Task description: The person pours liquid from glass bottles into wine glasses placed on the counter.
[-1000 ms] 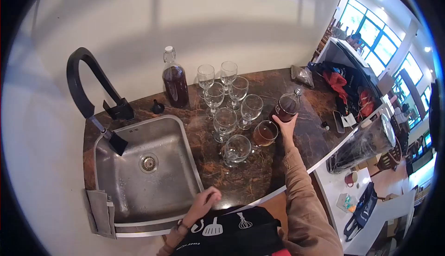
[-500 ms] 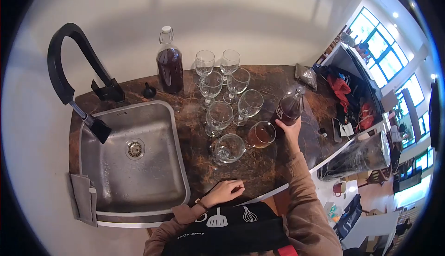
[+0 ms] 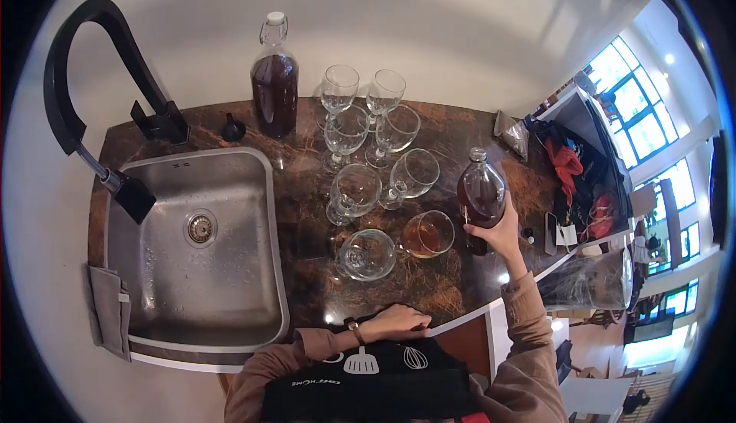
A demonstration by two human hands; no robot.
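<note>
My right hand (image 3: pixel 502 231) is wrapped round the lower part of a clear bottle (image 3: pixel 482 191) of dark red-brown liquid, which has no cap on its neck. Just left of the bottle stands a stemmed glass (image 3: pixel 427 234) with some amber-brown liquid in it. Beside that is another stemmed glass (image 3: pixel 367 255) that looks unfilled. Several more clear stemmed glasses (image 3: pixel 356 191) stand in two rough rows running back towards the wall. My left hand (image 3: pixel 396 322) rests at the counter's front edge, fingers curled together, with nothing visible in it.
A steel sink (image 3: pixel 280 285) with a black faucet (image 3: pixel 115 9) lies at the left. At the back stand a swing-top bottle (image 3: pixel 274 93) of dark liquid and a small black funnel (image 3: pixel 233 127). A bag (image 3: pixel 511 133), a phone (image 3: pixel 550 233) and a small black cap (image 3: pixel 528 233) are at the right.
The view has shifted. My right hand, still holding the bottle, sits lower and further right in view, with more gap from the amber glass. My left hand is closer to the counter edge.
</note>
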